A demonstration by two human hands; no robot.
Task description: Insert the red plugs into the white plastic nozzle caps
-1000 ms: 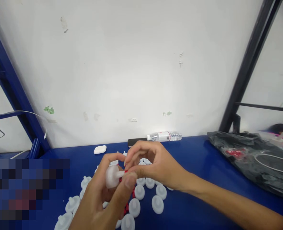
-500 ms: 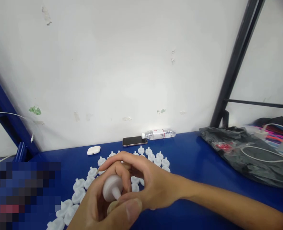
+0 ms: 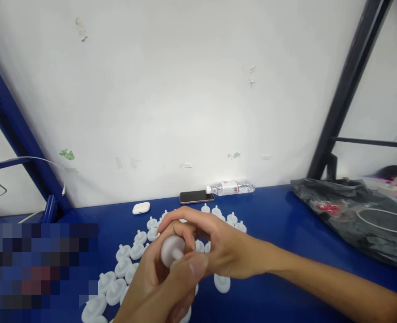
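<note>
Between my two hands is a white round plastic piece with a narrow stem. My left hand comes up from the bottom edge, closed around the piece, its thumb over the stem. Reaching in from the right, my right hand curls its fingers across the left fingers and around the far side of the same piece. Its thumb is mostly hidden behind the left thumb. Several matching white pieces lie beneath and around the hands, mostly stem up; the hands cover part of this group.
A blue tabletop meets the white wall. Along the back are a white earbud case, a phone and a clear bottle on its side. A dark plastic bag with a white cable lies right. Metal posts frame the sides.
The view has shifted, so the whole scene sits further right. My left thumb now covers more of the stem. Both hands stay together around the same piece.
</note>
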